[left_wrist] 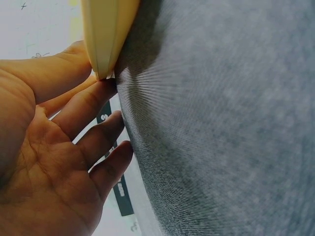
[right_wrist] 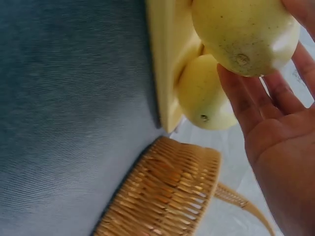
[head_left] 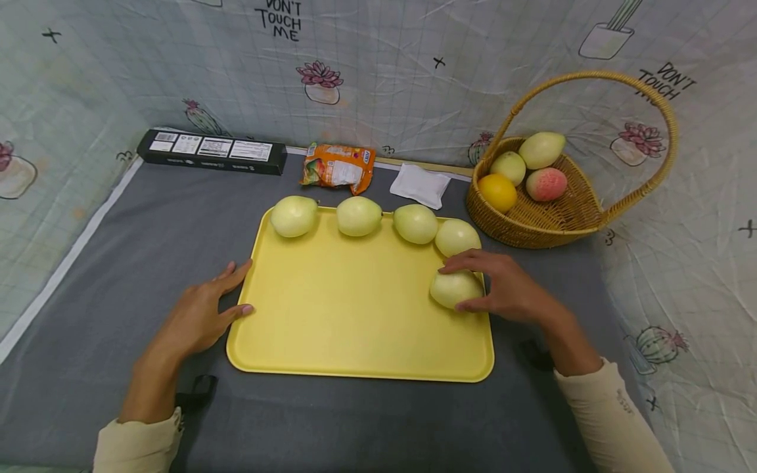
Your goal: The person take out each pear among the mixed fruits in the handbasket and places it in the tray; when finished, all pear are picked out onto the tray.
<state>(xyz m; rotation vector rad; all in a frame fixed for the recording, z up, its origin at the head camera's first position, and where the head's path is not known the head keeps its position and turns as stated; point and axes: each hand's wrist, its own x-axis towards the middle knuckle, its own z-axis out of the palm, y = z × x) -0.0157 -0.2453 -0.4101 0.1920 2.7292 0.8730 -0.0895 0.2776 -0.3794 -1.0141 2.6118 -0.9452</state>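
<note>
On the tray's right side, my right hand (head_left: pixel 503 282) grips a pale green pear (head_left: pixel 454 289) between thumb and fingers. The right wrist view shows the fingers around this pear (right_wrist: pixel 246 34), with another pear (right_wrist: pixel 204 91) just beyond it. My left hand (head_left: pixel 198 312) rests at the left edge of the yellow tray (head_left: pixel 355 309), thumb and index finger spread apart against the rim. In the left wrist view, its other fingers (left_wrist: pixel 101 142) extend loosely below the tray corner (left_wrist: pixel 106 39). Several more pears, one of them at the left (head_left: pixel 294 216), line the tray's far edge.
A wicker basket (head_left: pixel 532 230) with a tall handle stands at the back right, holding pears, an orange (head_left: pixel 497 192) and a peach (head_left: pixel 547 184). Behind the tray lie a black box (head_left: pixel 213 152), an orange snack packet (head_left: pixel 338 167) and a white packet (head_left: pixel 420 184). A printed curtain hangs behind.
</note>
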